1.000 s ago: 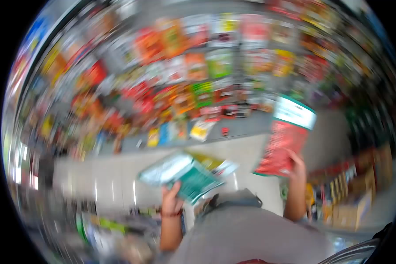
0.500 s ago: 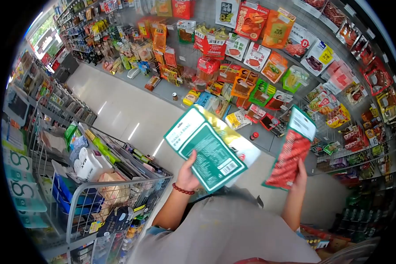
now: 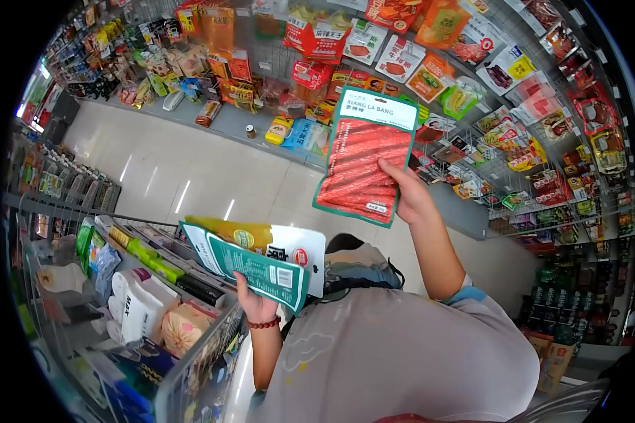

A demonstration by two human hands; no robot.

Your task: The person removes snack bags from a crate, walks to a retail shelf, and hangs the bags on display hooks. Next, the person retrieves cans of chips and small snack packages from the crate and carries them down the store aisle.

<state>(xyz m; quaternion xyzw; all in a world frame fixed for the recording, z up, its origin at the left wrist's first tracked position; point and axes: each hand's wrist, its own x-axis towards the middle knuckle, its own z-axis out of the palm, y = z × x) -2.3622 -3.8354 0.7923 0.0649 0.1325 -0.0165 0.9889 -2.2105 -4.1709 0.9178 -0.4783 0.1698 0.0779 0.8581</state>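
Flat rectangular packet, glossy plastic, ridged red sticks under a white header, green-edged; you hold it before the snack rack, right hand clamped on its lower right side, long axis steep, header up and leaning right. Your left hand grips a green-backed packet against a gold-and-white pouch, both tilted, near the wire cart.

R hand has brought the red pkt from the R side up to ctr, more upright, front label now legible; L hand has lowered the green pkt & yellow-white pkt twd the cart; more of the latter's face shows.
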